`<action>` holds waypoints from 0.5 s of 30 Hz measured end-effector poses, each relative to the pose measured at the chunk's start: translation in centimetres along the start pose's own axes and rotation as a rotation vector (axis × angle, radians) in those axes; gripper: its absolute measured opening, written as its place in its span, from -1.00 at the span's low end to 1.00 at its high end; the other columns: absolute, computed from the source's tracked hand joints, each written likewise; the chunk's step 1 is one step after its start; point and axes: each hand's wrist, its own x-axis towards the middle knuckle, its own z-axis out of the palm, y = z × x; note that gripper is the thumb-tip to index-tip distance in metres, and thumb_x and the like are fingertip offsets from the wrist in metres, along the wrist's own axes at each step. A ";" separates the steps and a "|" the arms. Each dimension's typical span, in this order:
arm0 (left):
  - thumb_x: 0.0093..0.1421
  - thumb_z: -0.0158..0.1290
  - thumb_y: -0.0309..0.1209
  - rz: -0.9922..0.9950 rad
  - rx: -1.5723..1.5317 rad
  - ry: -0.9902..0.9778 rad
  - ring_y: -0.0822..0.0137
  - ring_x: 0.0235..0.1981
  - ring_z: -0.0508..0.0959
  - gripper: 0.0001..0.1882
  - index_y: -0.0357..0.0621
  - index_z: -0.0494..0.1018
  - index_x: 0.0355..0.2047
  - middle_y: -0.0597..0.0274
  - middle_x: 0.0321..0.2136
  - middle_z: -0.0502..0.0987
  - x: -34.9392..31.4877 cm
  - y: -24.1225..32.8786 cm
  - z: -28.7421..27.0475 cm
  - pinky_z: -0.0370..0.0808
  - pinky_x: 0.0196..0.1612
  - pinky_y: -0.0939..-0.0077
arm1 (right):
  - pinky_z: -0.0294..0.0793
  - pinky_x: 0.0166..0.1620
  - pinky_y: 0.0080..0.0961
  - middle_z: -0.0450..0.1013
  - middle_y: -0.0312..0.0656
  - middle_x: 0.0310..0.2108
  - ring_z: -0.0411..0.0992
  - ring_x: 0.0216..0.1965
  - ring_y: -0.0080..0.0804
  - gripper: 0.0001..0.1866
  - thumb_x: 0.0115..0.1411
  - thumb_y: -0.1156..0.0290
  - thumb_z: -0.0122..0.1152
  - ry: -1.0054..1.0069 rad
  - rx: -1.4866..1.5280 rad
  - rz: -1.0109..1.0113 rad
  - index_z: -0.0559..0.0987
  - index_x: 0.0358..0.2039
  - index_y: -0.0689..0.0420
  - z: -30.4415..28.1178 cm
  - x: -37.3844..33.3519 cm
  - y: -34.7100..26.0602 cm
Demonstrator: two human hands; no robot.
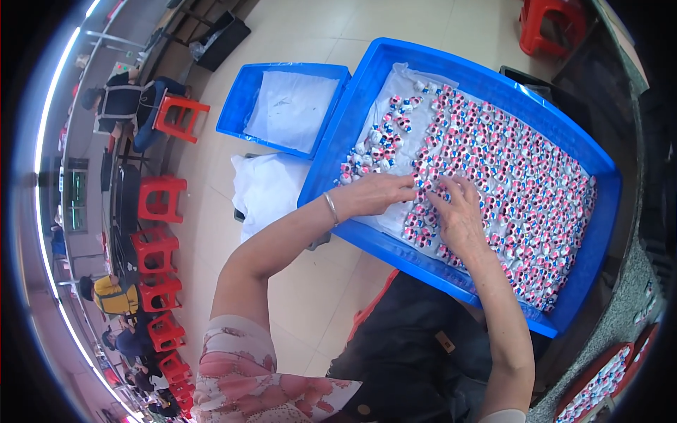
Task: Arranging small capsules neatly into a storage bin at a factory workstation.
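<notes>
Clock is set on the big blue tray [599, 233], w/ 12 at the top of my view. My L grip [377, 194] comes in from abt 8 o'clock, fingers & thumb close together, tips right at one of the little pink, white & blue pieces [522, 190]; can't tell if it's pinched. My R grip [460, 218] comes up from 5, just beside the L one, fingers bent w/ a small gap to the thumb; can't tell if it holds a piece. The pieces sit packed in the tray from 12 round to 5, w/ a looser bunch at 10, all on a white sheet [381, 223]. A bare strip of sheet runs btwn. Outside, a smaller blue bin [231, 106] is at 10, white cloth [264, 194] at 9, a red stool [539, 28] at 1.
</notes>
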 end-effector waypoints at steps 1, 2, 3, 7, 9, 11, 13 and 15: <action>0.01 0.00 -0.69 0.011 -0.007 -0.026 0.14 -0.19 0.54 -0.69 -0.09 0.40 -0.23 0.19 -0.19 0.39 0.3 0.1 -0.1 0.54 -0.25 0.30 | 0.21 0.21 -0.10 0.30 -0.04 0.08 0.17 0.17 0.00 -0.53 -0.11 0.67 0.17 -0.040 -0.004 -0.042 0.61 -0.11 0.07 0.2 -0.1 -0.2; 0.01 0.00 -0.69 0.009 -0.007 -0.026 0.14 -0.19 0.54 -0.69 -0.09 0.40 -0.23 0.19 -0.19 0.39 0.5 0.0 -0.1 0.54 -0.25 0.30 | 0.18 0.22 -0.10 0.30 -0.06 0.07 0.17 0.17 -0.02 -0.54 -0.13 0.64 0.20 -0.049 -0.017 -0.077 0.63 -0.14 0.04 0.2 0.0 -0.5; 0.01 0.01 -0.68 -0.008 -0.021 -0.021 0.13 -0.20 0.54 -0.68 -0.09 0.40 -0.22 0.17 -0.17 0.37 0.7 -0.1 0.0 0.54 -0.26 0.30 | 0.18 0.22 -0.10 0.30 -0.06 0.07 0.17 0.17 -0.02 -0.54 -0.13 0.64 0.20 -0.049 -0.016 -0.079 0.63 -0.14 0.04 0.6 0.2 -0.8; 0.00 0.03 -0.67 -0.078 -0.027 0.064 0.09 -0.17 0.51 -0.68 -0.10 0.38 -0.21 0.13 -0.17 0.35 1.0 -0.4 0.6 0.54 -0.24 0.30 | 0.03 0.28 0.06 0.29 -0.09 0.09 0.16 0.19 -0.07 -0.56 -0.07 0.60 0.14 -0.081 -0.013 -0.085 0.64 -0.12 0.01 1.8 0.9 -1.7; -0.01 0.06 -0.64 -0.094 -0.039 0.107 0.08 -0.16 0.49 -0.69 -0.10 0.38 -0.23 0.13 -0.19 0.36 0.7 -0.7 0.6 0.52 -0.22 0.28 | 0.01 0.29 0.07 0.28 -0.09 0.10 0.15 0.19 -0.08 -0.57 -0.04 0.59 0.12 -0.098 -0.045 -0.070 0.64 -0.12 0.00 2.1 1.1 -1.9; -0.02 0.08 -0.62 -0.110 -0.052 0.152 0.08 -0.16 0.47 -0.70 -0.11 0.38 -0.24 0.13 -0.22 0.37 0.0 -0.7 0.0 0.50 -0.20 0.27 | 0.00 0.29 0.07 0.27 -0.09 0.12 0.15 0.20 -0.09 -0.58 -0.01 0.58 0.08 -0.069 -0.111 -0.061 0.64 -0.11 -0.01 2.6 1.1 -1.7; -0.06 0.11 -0.58 -0.143 -0.002 0.129 0.11 -0.21 0.47 -0.72 -0.11 0.41 -0.28 0.15 -0.32 0.41 -0.6 0.0 -1.5 0.47 -0.18 0.27 | 0.00 0.29 0.06 0.24 -0.10 0.16 0.13 0.21 -0.09 -0.58 -0.03 0.58 0.10 -0.072 -0.114 -0.054 0.64 -0.12 -0.01 2.7 0.9 -1.3; -0.08 0.14 -0.52 -0.186 0.023 0.032 0.14 -0.22 0.46 -0.75 -0.10 0.46 -0.32 0.18 -0.38 0.43 -1.5 0.5 -1.1 0.45 -0.18 0.27 | 0.05 0.27 0.06 0.20 -0.14 0.19 0.14 0.19 -0.06 -0.47 -0.15 0.61 0.19 -0.046 -0.083 -0.067 0.61 -0.09 -0.05 2.5 1.0 -1.2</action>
